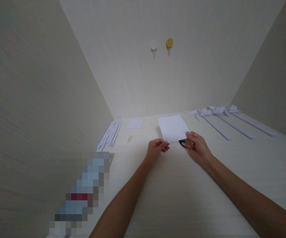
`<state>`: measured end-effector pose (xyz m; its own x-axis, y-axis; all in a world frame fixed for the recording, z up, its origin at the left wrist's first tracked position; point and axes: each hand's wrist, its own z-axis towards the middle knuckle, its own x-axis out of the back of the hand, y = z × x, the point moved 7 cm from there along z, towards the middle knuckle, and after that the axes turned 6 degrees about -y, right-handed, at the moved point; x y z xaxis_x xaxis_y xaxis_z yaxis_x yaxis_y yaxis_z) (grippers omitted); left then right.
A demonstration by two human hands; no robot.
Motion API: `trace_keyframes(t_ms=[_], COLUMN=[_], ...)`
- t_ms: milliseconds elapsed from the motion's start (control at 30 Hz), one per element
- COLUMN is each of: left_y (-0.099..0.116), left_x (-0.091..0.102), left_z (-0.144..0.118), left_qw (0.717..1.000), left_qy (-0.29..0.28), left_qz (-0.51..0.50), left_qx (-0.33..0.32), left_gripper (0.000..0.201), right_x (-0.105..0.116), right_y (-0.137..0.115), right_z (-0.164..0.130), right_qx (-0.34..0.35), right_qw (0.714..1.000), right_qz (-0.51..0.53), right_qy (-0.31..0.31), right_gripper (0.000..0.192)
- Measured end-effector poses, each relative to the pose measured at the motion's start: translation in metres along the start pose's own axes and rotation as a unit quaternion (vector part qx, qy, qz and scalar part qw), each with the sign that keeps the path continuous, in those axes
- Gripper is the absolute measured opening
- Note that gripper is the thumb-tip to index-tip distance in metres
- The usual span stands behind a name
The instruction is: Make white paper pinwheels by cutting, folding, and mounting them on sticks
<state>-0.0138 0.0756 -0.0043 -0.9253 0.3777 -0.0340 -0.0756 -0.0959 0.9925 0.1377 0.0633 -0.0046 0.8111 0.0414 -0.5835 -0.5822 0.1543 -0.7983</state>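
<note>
A square white paper sheet (173, 128) is held just above the pale table (172, 195), near its middle. My left hand (156, 148) pinches the sheet's near left corner. My right hand (196, 146) grips the near right corner. A dark object (182, 143), possibly a scissors handle, lies under my right hand's fingers; I cannot tell if the hand touches it.
A bundle of white paper sticks (110, 134) lies at the left. A smaller white square (135, 123) and a small tan scrap (130, 139) sit beyond it. Three paper pinwheels (219, 114) lie at the right. Two wall hooks (161, 46) hang on the back wall. A blurred patch (79, 191) covers the lower left.
</note>
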Motion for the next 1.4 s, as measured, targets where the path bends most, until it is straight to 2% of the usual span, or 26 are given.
trace_keyframes(t_ms=[133, 300, 400, 500, 600, 700, 867, 967, 1267, 1400], left_y=[0.003, 0.002, -0.003, -0.007, -0.005, -0.002, -0.004, -0.006, -0.005, -0.006], left_x=[-0.002, -0.006, 0.004, 0.017, 0.022, 0.019, 0.011, 0.007, 0.001, -0.001], left_z=[-0.002, -0.004, -0.002, -0.003, -0.006, -0.009, -0.01, -0.01, -0.01, -0.01], left_qw=[1.0, 0.993, 0.99, 0.983, 0.981, 0.985, 0.992, 0.992, 0.993, 0.992], left_qy=[-0.012, -0.038, 0.029, 0.121, 0.153, 0.139, 0.091, 0.068, 0.029, 0.01], left_qz=[-0.018, -0.108, -0.14, -0.14, -0.118, -0.092, 0.0, 0.034, 0.043, 0.048], left_qx=[0.003, 0.012, 0.008, 0.003, 0.013, 0.035, 0.086, 0.101, 0.11, 0.114], left_gripper=[0.019, 0.024, 0.03, 0.034, 0.034, 0.033, 0.031, 0.029, 0.021, 0.023], right_x=[-0.006, -0.007, -0.007, -0.013, -0.019, -0.019, -0.008, -0.004, -0.004, -0.008], right_y=[-0.001, -0.002, 0.003, 0.011, 0.017, 0.015, 0.003, 0.001, 0.005, 0.005], right_z=[-0.003, -0.004, -0.006, -0.009, -0.011, -0.01, -0.004, -0.002, -0.004, -0.006], right_qx=[-0.014, 0.006, 0.003, -0.023, -0.052, -0.061, -0.016, -0.012, -0.05, -0.054], right_qw=[0.999, 0.998, 0.984, 0.969, 0.959, 0.961, 0.978, 0.984, 0.994, 0.997], right_qz=[0.036, -0.066, -0.177, -0.242, -0.268, -0.256, -0.207, -0.179, -0.095, -0.046], right_qy=[-0.019, -0.012, -0.002, -0.031, -0.075, -0.085, -0.033, -0.012, 0.006, -0.006], right_gripper=[0.033, 0.033, 0.03, 0.029, 0.029, 0.025, 0.019, 0.019, 0.016, 0.014])
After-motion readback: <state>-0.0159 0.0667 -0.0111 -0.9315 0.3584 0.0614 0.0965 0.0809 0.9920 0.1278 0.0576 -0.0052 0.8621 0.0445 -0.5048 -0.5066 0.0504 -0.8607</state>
